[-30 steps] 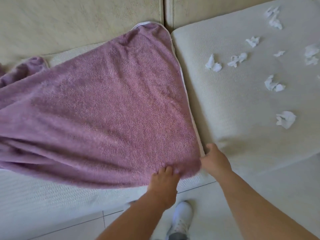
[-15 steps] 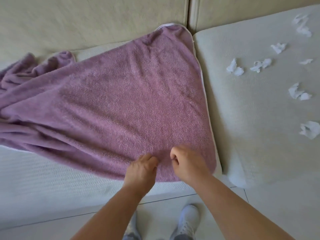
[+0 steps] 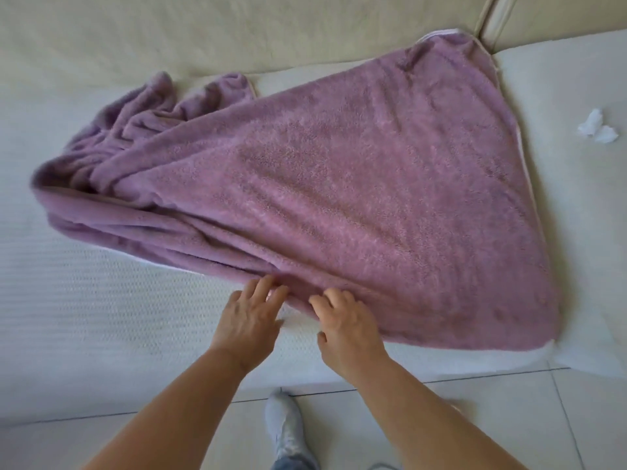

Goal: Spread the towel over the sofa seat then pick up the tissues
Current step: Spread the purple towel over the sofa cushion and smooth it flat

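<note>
Purple pile sits under both your hands. The left hand (image 3: 249, 320) lies with fingers straight and slightly spread, tips touching the near edge of the towel (image 3: 339, 184). The right hand (image 3: 346, 329), just beside it, has its fingers curled onto that same edge. It looks like a pinch on the hem, though the pile hides the fingertips.

With your hands this close together, a tug would likely pull one narrow strip and leave the rest behind. The towel lies on the left sofa seat (image 3: 101, 317). Its right half is flat, and its left half is heaped in thick folds (image 3: 118, 137) toward the far left. Pull toward yourself and the flat part may slide off the near edge of the seat to the floor (image 3: 509, 418), while the heap only shifts as a lump.

The far right corner rides up against the backrest (image 3: 203, 35), and a hard pull could drag it down and crease what is already smooth. Sweep to the right instead and the cloth may lap over the gap onto the next cushion, where a crumpled tissue (image 3: 597, 128) lies. It could bury the tissue or knock it away.
</note>
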The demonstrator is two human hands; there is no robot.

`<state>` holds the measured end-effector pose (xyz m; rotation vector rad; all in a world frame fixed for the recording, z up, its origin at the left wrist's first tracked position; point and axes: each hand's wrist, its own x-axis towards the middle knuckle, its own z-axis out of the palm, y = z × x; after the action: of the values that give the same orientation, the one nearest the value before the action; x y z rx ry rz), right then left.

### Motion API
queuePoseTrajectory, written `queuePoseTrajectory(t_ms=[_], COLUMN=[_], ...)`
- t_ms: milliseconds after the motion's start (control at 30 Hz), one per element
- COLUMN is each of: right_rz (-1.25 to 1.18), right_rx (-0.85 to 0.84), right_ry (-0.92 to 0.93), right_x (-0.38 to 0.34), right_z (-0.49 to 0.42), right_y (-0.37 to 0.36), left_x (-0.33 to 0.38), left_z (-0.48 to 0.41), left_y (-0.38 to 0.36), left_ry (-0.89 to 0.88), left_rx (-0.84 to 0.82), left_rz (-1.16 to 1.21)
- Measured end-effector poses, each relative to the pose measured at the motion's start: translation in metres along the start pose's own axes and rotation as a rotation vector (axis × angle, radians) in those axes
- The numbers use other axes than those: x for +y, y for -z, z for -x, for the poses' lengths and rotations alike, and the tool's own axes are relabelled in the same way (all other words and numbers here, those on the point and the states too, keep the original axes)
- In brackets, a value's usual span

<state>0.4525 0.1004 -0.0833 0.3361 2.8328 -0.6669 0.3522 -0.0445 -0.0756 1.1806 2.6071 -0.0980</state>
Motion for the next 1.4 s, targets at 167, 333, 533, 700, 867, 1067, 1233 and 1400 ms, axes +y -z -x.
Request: queuePoseTrajectory(t_ms=[167,333,533,700,867,1067,1233,1400], right_rz=[0.125,0.107,0.276,0.288,0.248,0.119,0.055,0.036], right_rx=[-0.049,-0.066,-0.008,-0.141,-0.308,-0.274,-0.311,-0.368], right_ry=[-0.109,-0.273,-0.157,-0.059,-0.030,-0.085,-0.054,-0.044], right_x=[-0.030,-0.035,-0.047,-0.055,-0.052,-0.052,-0.057,-0.074], right_z=[-0.046,-0.060,-0.054,-0.022,0.009,0.003,-0.003,-0.003], right_y=[0.000,0.017,0.005,0.000,-0.018,-0.004,0.003,-0.001], left_x=[-0.045,-0.053,-0.058,-0.071,-0.050,-0.041,-0.051,-0.062], left_z=[-0.029,-0.051,-0.026,0.022,0.042,0.019,0.036,0.058], left_y=[0.008,0.022,0.027,0.005,0.003,0.009,0.008,0.003], left_ry=[0.031,0.001,-0.125,-0.098,-0.163,-0.013,0.198,0.242], left_rx=[-0.031,-0.069,-0.144,-0.206,-0.375,-0.652,-0.315,-0.328], left_rz=[0.009,-0.015,0.157,0.122,0.076,-0.046,0.083,0.072])
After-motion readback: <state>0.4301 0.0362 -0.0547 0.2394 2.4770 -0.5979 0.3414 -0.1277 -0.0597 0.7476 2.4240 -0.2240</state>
